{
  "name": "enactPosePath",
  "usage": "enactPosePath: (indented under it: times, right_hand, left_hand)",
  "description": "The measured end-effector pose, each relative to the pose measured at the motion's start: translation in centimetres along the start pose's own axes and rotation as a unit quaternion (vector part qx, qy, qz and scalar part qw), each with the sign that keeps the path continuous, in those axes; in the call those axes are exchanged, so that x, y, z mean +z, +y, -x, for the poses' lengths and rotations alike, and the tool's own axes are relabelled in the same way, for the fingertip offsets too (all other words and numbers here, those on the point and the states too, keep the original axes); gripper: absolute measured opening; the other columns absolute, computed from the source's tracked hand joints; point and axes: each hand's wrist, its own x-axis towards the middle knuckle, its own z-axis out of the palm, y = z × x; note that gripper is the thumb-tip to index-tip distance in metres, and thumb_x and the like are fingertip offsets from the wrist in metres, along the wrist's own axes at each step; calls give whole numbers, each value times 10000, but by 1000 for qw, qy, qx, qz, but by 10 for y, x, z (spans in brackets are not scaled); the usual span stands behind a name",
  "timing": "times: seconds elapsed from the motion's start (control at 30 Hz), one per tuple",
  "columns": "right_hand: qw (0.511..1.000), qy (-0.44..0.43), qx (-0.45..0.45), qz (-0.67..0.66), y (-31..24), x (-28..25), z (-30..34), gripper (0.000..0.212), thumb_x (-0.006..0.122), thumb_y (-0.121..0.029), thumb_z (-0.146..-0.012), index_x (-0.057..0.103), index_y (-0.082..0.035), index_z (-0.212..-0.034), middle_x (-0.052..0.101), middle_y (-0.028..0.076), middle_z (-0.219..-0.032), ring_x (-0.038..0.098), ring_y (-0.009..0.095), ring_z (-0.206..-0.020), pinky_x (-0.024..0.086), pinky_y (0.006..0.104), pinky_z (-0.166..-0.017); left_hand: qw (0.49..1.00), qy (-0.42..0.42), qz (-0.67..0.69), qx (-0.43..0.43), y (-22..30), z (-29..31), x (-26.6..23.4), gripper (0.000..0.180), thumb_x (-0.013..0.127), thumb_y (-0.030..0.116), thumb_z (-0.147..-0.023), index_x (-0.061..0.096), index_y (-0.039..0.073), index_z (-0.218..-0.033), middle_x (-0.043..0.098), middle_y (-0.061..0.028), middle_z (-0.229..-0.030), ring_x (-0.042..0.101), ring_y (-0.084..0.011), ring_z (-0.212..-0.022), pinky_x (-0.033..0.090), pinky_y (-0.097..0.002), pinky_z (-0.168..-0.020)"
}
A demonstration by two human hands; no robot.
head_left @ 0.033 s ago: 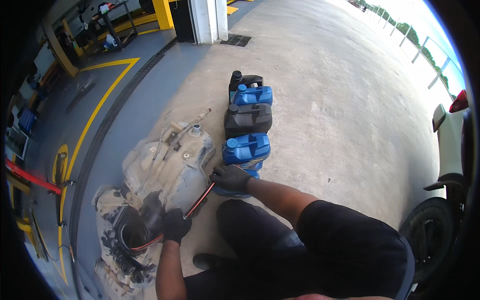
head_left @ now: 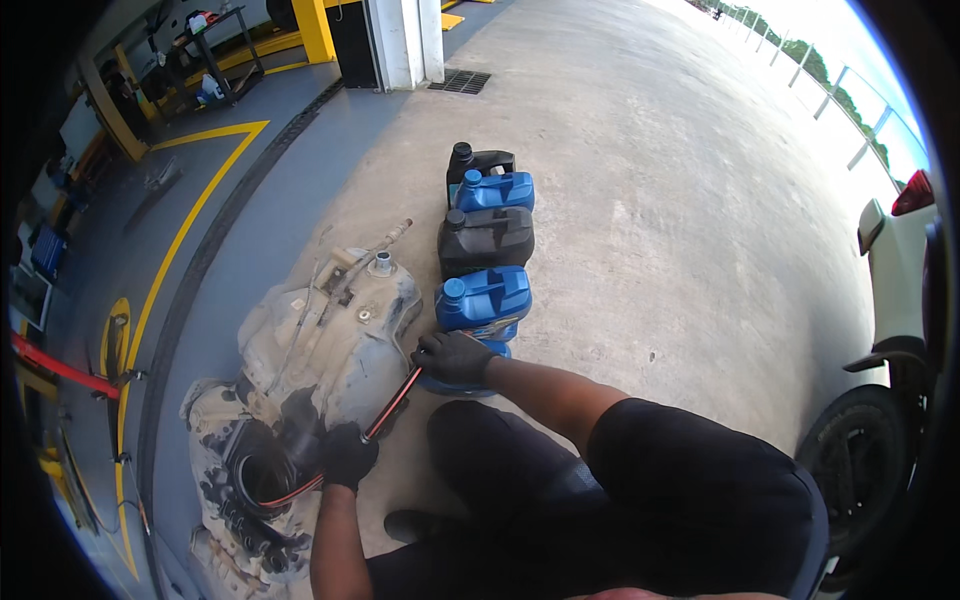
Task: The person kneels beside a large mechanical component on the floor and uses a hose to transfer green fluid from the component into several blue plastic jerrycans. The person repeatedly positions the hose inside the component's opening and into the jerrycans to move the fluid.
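A dusty beige fuel tank (head_left: 290, 335) lies on the ground to my left, with a dark round opening (head_left: 262, 470) near its close end. A thin red-and-black hose (head_left: 393, 403) comes out of that opening. My left hand (head_left: 348, 457), in a dark glove, is closed around it just beside the opening. Farther up, my gloved right hand (head_left: 452, 358) grips the hose near its upper end, over the nearest blue jug (head_left: 465, 382). The right hand hides the hose's tip, so whether it enters a jug cannot be told.
Blue and black jugs (head_left: 487, 238) stand in a row beyond my right hand. A floor drain grate (head_left: 460, 82) lies ahead. A white vehicle's wheel (head_left: 858, 465) is at the right, and a red bar (head_left: 65, 362) juts in at the left.
The view has shifted slightly, so the tank and jugs appear a little farther left. Both hands keep their grip on the hose.
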Motion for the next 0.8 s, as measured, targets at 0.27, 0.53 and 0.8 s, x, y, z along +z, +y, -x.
enactPosePath:
  times: [0.27,0.53,0.8]
  right_hand:
    - [998,56,-19,20,10,10,-1,243,631,-181,-959,649,-103,-1188,633,188,-1127,708,366,-929,570,489,-782]
    - [997,67,-23,35,14,18,1,221,610,-198,-979,651,-110,-1177,633,175,-1113,708,347,-917,565,484,-774]
    - [999,-10,4,31,3,7,-7,237,641,-210,-976,652,-134,-1200,624,144,-1096,723,327,-952,577,455,-810]
  left_hand:
    - [994,-104,9,-41,12,-11,-4,301,737,345,-791,762,47,-824,742,-252,-851,736,-461,-876,565,-565,-807]
    - [999,4,20,25,6,-15,-2,292,787,325,-777,657,68,-826,679,-193,-834,682,-439,-847,536,-552,-781]
    - [995,77,-34,48,-5,-5,-3,453,878,395,-754,631,55,-922,645,-157,-920,640,-383,-968,510,-520,-845]
